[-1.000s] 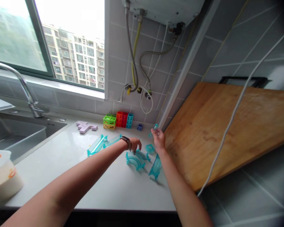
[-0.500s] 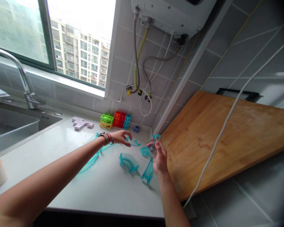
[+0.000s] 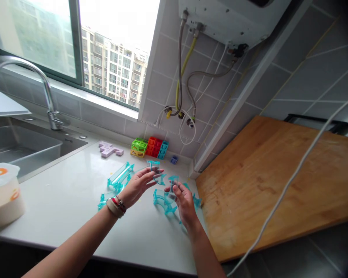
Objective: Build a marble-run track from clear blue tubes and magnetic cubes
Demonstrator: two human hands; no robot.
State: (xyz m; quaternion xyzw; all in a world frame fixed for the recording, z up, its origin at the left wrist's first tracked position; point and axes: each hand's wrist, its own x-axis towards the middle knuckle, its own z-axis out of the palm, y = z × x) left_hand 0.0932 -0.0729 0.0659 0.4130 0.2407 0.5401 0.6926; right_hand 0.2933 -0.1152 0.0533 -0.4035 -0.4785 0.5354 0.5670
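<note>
Over the white counter (image 3: 60, 200) both hands are lifted with clear teal track pieces. My left hand (image 3: 140, 183) pinches a curved teal track piece (image 3: 154, 169) at its fingertips. My right hand (image 3: 183, 200) holds a second curved teal piece (image 3: 173, 181) upright between thumb and fingers. The two held pieces are close together but apart. Below them a curved teal track (image 3: 161, 200) lies on the counter. Straight teal tracks (image 3: 120, 175) rest left of my left hand.
Colourful toy blocks (image 3: 149, 147), a small blue block (image 3: 174, 159) and lilac pieces (image 3: 108, 149) sit by the tiled wall. A sink (image 3: 20, 148) with a tap is at left, a white tub (image 3: 1, 195) at front left, a wooden board (image 3: 278, 177) at right.
Both hands pulled back toward me and came together. My left hand lifted a curved teal piece off the counter. My right hand kept its piece. The view shifted right.
</note>
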